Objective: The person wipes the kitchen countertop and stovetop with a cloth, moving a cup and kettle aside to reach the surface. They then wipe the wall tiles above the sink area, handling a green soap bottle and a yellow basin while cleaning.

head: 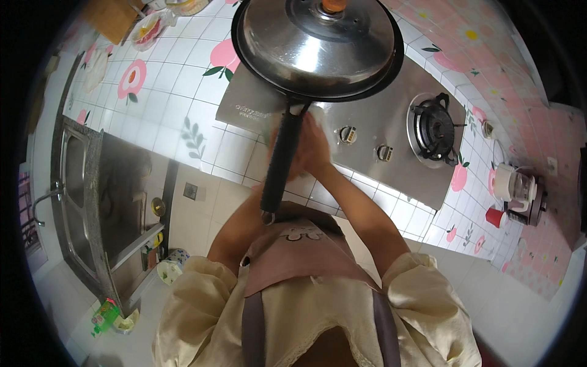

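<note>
A covered frying pan with a black handle stands over the left part of the steel gas stove. Its domed metal lid has an orange knob. Behind and beside the handle my right hand is blurred, close to a pale, cloth-like thing that is too blurred to name. My left hand is mostly hidden by the handle, near the right one. Whether either hand grips anything does not show. Both forearms reach over the tiled counter edge.
To the right are a burner, two stove knobs, a red cup and a coffee maker. A steel sink lies far left. A bowl in plastic and a wooden board stand at the upper left.
</note>
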A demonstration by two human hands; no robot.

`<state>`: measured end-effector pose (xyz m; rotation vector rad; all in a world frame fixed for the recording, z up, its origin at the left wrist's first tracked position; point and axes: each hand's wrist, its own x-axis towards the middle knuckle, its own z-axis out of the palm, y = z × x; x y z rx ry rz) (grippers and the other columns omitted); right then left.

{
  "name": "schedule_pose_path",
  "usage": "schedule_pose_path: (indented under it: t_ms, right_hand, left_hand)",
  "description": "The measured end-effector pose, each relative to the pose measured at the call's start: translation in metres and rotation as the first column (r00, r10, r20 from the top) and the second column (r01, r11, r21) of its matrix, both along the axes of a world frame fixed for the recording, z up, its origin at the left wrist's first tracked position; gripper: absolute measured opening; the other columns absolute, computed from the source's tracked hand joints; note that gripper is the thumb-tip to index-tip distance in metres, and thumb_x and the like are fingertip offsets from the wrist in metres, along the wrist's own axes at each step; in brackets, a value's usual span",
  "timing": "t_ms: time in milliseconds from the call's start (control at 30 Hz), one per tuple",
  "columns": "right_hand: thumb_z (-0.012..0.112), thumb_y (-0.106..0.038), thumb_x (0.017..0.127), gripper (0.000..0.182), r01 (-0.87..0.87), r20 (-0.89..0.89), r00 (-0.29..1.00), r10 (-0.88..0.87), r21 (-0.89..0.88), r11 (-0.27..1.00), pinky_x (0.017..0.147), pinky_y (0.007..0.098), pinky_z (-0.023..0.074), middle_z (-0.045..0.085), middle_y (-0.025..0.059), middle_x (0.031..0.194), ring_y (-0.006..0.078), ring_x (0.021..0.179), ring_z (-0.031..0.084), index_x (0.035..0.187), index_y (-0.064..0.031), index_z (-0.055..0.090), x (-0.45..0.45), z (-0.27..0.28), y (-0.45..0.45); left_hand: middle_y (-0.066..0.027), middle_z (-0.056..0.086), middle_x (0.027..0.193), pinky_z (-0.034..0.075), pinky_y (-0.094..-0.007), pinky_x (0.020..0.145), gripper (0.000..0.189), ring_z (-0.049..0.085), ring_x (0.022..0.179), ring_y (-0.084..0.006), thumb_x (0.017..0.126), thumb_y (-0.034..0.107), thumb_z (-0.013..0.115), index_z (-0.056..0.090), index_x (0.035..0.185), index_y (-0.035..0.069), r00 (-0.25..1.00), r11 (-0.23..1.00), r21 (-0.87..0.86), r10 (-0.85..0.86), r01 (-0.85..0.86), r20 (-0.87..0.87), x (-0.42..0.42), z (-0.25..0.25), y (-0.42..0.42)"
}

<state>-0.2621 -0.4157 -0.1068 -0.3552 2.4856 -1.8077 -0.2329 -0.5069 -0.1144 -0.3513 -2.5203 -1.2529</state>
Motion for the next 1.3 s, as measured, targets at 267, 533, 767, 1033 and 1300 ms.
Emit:
schedule_pose_path:
  t_ms: [267,533,767,1033,1300]
  right_hand:
    - [0.050,-0.017,0.070,0.057,0.073,-0.171,0.981,0.091,0.762,0.643,0.096,0.0371,0.0296,0.034,0.0171,0.127,0.0293,0.120,0.030,0.121,0.0045,0.036,0.015,0.033,0.032]
    - [0.040,-0.018,0.076,0.047,0.161,-0.229,0.962,0.146,0.915,0.370,0.102,0.0434,0.0155,0.041,0.0148,0.125,0.0230,0.122,0.031,0.119,0.0015,0.042,0.088,0.044,0.105]
    - [0.039,-0.022,0.079,0.043,-0.064,0.065,0.984,0.166,0.998,-0.013,0.101,0.0517,0.0053,0.044,0.0151,0.122,0.0245,0.120,0.034,0.117,-0.0030,0.046,0.032,0.077,0.134]
    - [0.039,-0.017,0.081,0.042,0.097,-0.130,0.976,0.177,0.978,0.184,0.102,0.0408,0.0176,0.040,0.0186,0.123,0.0315,0.116,0.035,0.117,0.0049,0.041,0.026,0.041,0.131]
    - [0.051,-0.018,0.068,0.050,0.327,-0.457,0.889,0.037,0.688,0.648,0.096,0.0436,0.0270,0.045,0.0218,0.114,0.0333,0.110,0.041,0.109,0.0087,0.044,0.106,0.027,0.181]
  left_hand:
    - [-0.0244,0.035,0.126,0.022,-0.0434,0.097,0.063,0.029,0.120,-0.0366,0.078,0.037,0.047,0.033,0.123,-0.006,0.995,0.991,-0.093,-0.093,0.095,0.023,-0.003,0.014,0.024]
    - [-0.0264,0.031,0.126,0.022,-0.0467,0.096,0.070,0.028,0.120,-0.0380,0.077,0.042,0.043,0.030,0.122,-0.010,0.954,0.949,-0.124,-0.274,0.289,0.125,0.059,0.045,0.084]
    - [-0.0241,0.038,0.122,0.029,-0.0400,0.094,0.053,0.038,0.113,-0.0362,0.085,0.033,0.037,0.035,0.119,-0.007,0.952,0.960,0.242,-0.201,0.144,0.230,0.022,0.044,0.137]
    - [-0.0222,0.042,0.119,0.029,-0.0396,0.094,0.038,0.039,0.111,-0.0364,0.086,0.022,0.041,0.040,0.116,-0.002,0.994,0.936,0.352,-0.024,-0.014,0.105,0.038,0.051,0.152]
    - [-0.0212,0.043,0.119,0.028,-0.0417,0.094,0.034,0.038,0.112,-0.0360,0.083,0.015,0.044,0.043,0.111,-0.004,0.995,0.984,0.166,-0.079,0.069,0.053,0.083,0.043,0.166]
